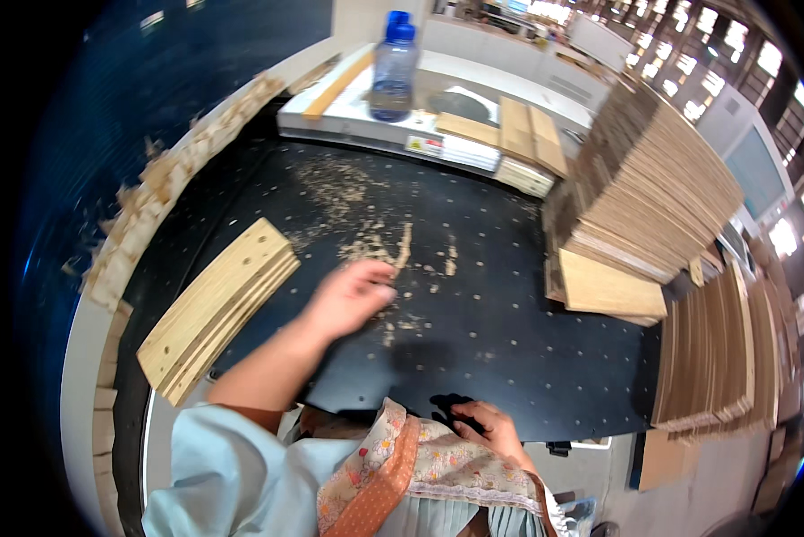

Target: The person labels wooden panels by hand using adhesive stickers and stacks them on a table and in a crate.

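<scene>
We are holding our left hand (pixel 348 297) out over the middle of the black table (pixel 509 322), its fingertips just beside a strip of wood shavings (pixel 405 242). The hand is blurring, so we cannot tell whether it is pinching any or touching the table. More crumbs are lying toward eleven o'clock. Our right hand (pixel 491 428) is resting by the near edge at five o'clock, fingers bent and loosely spread with nothing showing between them, probably steadying us as we are leaning in.

At nine o'clock a small pile of pale boards (pixel 227 300) is lying slantwise, seemingly set aside so the middle is staying free. At two o'clock a tall stack of boards (pixel 652 179) is standing close-packed, likely to be saving room; a lighter board (pixel 608 285) is showing at its foot. Another stack (pixel 706 353) is sitting between three and four. At twelve, a bottle (pixel 393 85) is standing on a white ledge (pixel 353 112), perhaps to be keeping clear of the dust.
</scene>
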Demonstrator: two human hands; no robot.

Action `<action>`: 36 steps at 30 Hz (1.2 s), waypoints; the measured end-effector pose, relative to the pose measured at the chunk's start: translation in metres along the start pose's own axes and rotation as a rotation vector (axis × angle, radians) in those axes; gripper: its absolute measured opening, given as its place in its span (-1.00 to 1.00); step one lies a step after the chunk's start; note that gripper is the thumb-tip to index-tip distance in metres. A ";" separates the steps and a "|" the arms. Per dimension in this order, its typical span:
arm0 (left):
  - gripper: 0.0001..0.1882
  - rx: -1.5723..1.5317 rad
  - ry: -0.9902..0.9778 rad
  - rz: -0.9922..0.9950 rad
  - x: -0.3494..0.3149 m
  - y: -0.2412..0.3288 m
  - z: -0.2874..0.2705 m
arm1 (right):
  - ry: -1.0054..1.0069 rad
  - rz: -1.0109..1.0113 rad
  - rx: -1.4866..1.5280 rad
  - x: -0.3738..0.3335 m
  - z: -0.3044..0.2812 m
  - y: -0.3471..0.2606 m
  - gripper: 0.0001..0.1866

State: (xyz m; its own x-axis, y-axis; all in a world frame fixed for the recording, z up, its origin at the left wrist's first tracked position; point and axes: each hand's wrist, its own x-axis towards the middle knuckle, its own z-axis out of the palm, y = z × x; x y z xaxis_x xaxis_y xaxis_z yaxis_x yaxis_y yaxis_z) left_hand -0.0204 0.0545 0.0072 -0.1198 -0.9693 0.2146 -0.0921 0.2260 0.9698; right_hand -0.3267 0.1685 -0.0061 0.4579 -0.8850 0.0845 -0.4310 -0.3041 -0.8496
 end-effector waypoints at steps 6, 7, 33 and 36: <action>-0.66 0.937 0.625 -0.306 -0.137 0.016 -0.255 | -0.259 -0.260 -0.039 0.067 0.035 -0.036 -0.71; -0.65 1.021 0.608 -0.471 -0.166 0.027 -0.276 | -0.321 -0.305 -0.056 0.079 0.041 -0.043 -0.68; -0.33 -0.394 1.043 -0.106 -0.276 0.013 -0.177 | -0.055 0.167 0.392 0.275 0.159 -0.066 -0.52; -0.18 -0.352 0.851 -0.013 -0.238 0.015 -0.169 | 0.047 0.065 0.591 0.253 0.112 -0.028 -0.48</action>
State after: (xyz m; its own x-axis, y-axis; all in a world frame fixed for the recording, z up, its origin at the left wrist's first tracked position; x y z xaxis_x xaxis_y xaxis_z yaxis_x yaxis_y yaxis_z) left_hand 0.1733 0.2726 -0.0095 0.6599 -0.7469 0.0809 0.2348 0.3073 0.9222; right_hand -0.1122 -0.0071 -0.0195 0.4039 -0.9142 0.0339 0.0550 -0.0128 -0.9984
